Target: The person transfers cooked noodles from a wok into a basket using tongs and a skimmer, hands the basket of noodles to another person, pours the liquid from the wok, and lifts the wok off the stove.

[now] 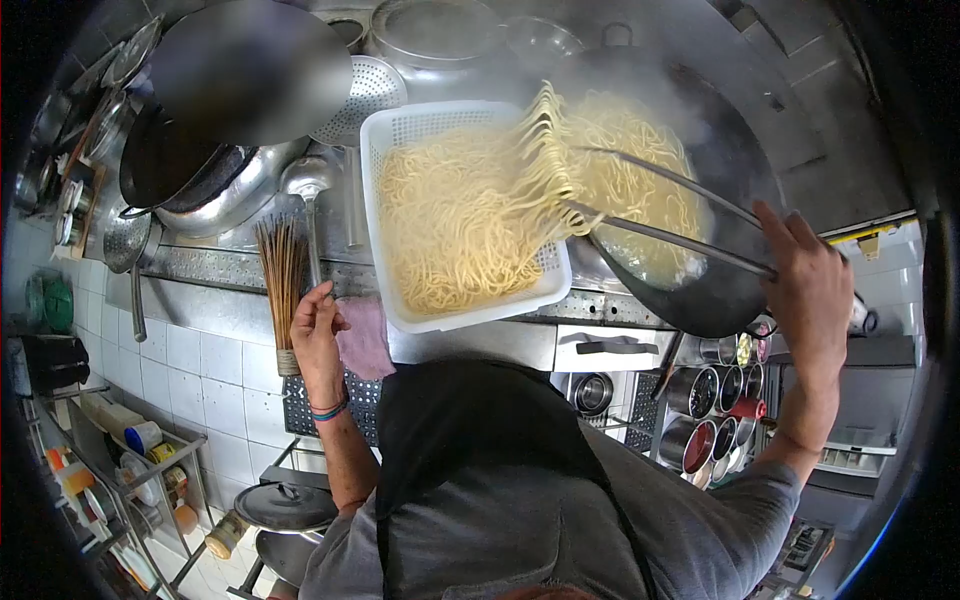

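Note:
My right hand (pixel 806 285) grips a pair of long cooking chopsticks (pixel 680 240), spread apart and reaching left. Around their tips hangs a lifted bundle of yellow noodles (pixel 548 150), between the wok and the basket. The white plastic basket (pixel 440 322) holds a heap of noodles (pixel 445 235). In the dark wok (pixel 745 150), more noodles (pixel 640 190) lie in steaming, bubbling liquid. My left hand (pixel 318 335) is beside a ladle (pixel 309 180) handle, its fingers loosely curled and apart. Whether it touches the handle, I cannot tell.
A bamboo whisk (pixel 281 285) and a pink cloth (pixel 363 338) flank my left hand. Behind the basket are a perforated skimmer (pixel 370 95) and a large lidded pot (pixel 435 30). Several metal containers (pixel 690 445) of ingredients stand at lower right. A lidded pan (pixel 285 505) sits at lower left.

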The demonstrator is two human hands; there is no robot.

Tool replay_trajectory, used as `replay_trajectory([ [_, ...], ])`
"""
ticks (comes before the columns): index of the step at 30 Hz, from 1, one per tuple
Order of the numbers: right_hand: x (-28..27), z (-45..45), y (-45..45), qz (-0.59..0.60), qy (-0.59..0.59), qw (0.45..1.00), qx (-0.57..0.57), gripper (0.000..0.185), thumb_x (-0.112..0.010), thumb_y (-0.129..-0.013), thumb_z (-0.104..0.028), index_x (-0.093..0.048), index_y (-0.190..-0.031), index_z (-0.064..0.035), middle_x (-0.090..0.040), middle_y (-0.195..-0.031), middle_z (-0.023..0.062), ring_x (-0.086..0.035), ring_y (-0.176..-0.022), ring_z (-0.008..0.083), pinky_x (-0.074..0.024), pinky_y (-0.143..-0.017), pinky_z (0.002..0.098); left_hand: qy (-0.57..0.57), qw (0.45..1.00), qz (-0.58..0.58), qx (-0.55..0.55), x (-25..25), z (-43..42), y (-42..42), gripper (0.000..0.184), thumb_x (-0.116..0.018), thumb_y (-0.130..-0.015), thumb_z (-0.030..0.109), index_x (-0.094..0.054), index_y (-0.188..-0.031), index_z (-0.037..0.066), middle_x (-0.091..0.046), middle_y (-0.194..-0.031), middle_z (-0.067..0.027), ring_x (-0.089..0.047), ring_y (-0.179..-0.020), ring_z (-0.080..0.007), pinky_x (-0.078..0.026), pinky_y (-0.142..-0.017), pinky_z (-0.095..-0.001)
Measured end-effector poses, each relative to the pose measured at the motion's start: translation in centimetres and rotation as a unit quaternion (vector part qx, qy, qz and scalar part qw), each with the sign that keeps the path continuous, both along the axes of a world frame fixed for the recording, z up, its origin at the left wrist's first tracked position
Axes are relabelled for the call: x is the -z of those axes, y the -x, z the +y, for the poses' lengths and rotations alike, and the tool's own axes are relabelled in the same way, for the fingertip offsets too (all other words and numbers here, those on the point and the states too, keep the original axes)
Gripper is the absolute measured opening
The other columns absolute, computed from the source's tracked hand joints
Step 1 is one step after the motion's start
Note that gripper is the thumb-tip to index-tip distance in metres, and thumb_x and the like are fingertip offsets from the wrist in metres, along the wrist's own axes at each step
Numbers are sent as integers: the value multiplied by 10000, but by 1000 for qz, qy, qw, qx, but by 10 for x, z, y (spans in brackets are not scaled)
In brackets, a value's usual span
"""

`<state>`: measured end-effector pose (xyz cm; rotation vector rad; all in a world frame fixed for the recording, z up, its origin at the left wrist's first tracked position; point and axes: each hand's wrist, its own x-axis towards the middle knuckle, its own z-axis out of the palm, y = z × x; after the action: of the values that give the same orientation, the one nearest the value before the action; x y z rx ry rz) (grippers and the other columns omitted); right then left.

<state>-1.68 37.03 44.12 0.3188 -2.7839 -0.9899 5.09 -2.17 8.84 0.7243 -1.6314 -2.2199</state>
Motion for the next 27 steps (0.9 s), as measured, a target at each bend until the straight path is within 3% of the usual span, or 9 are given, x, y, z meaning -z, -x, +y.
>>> replay_trajectory([
  [2, 12, 19, -9, 35, 46, 998, 18, 736, -766, -653, -33, -576, -1343, -205, -677, -1036, 75, -703, -839, 317, -559, -684, 436, 7, 1000, 5, 1, 0, 1, -1, 219, -585, -981, 93, -649, -1176, 16, -561, -801, 20, -501, -704, -61, -462, -647, -230],
  [5, 49, 43, -13, 18, 84, 995, 41, 749, -776, -650, -52, -567, -1353, -209, -679, -1053, 83, -703, -847, 328, -563, -697, 434, 11, 999, 20, 28, -6, 8, 3, 222, -580, -978, 80, -646, -1178, 8, -572, -811, 18, -503, -711, -60, -460, -653, -230],
  [9, 46, 51, -15, -21, 33, 998, 45, 790, -786, -626, -72, -548, -1365, -215, -677, -1019, 67, -693, -834, 320, -541, -668, 421, 51, 991, 56, 111, -32, 26, 12, 226, -577, -979, 71, -642, -1184, 1, -579, -797, 15, -511, -700, -61, -446, -650, -220],
  [13, 20, 16, 1, 30, 15, 997, -68, 637, -689, -736, -30, -557, -1332, -212, -645, -912, 49, -695, -756, 283, -521, -618, 410, 74, 985, 49, 147, -50, 36, 18, 239, -588, -984, 104, -639, -1190, -6, -556, -825, 22, -513, -717, -74, -462, -665, -238],
  [17, 17, -13, 20, 50, 19, 992, -113, 533, -670, -785, -63, -577, -1298, -171, -662, -928, 40, -711, -752, 248, -538, -625, 379, 80, 987, 52, 132, -44, 37, 14, 231, -584, -991, 102, -643, -1189, -2, -558, -757, 22, -511, -694, -67, -454, -657, -230],
  [18, 20, -19, 23, 25, -10, 990, -141, 520, -702, -776, -75, -586, -1281, -111, -678, -948, 56, -720, -775, 223, -543, -639, 338, 78, 988, 48, 128, -41, 36, 10, 233, -585, -992, 105, -642, -1191, -3, -555, -760, 22, -509, -695, -67, -455, -658, -231],
  [21, 16, -32, 34, -93, -126, 981, -117, 510, -705, -780, -57, -584, -1275, -66, -689, -974, 79, -727, -795, 208, -538, -638, 309, 74, 991, 38, 107, -32, 30, -1, 240, -588, -994, 112, -638, -1198, -4, -553, -774, 19, -505, -699, -67, -456, -658, -233],
  [25, 19, -37, 38, -70, -66, 988, -125, 488, -705, -786, -55, -583, -1259, -57, -694, -1001, 108, -726, -816, 243, -556, -693, 356, 45, 997, 22, 51, -26, 18, -22, 228, -587, -996, 116, -649, -1186, 8, -564, -798, 20, -509, -699, -65, -458, -655, -231],
  [27, 25, -28, 42, -83, 8, 989, -119, 498, -724, -773, -73, -591, -1252, -56, -692, -1017, 150, -719, -822, 311, -557, -699, 403, 18, 1000, 18, 17, -23, 10, -28, 211, -582, -993, 104, -665, -1168, 21, -575, -797, 22, -527, -701, -67, -464, -652, -232],
])
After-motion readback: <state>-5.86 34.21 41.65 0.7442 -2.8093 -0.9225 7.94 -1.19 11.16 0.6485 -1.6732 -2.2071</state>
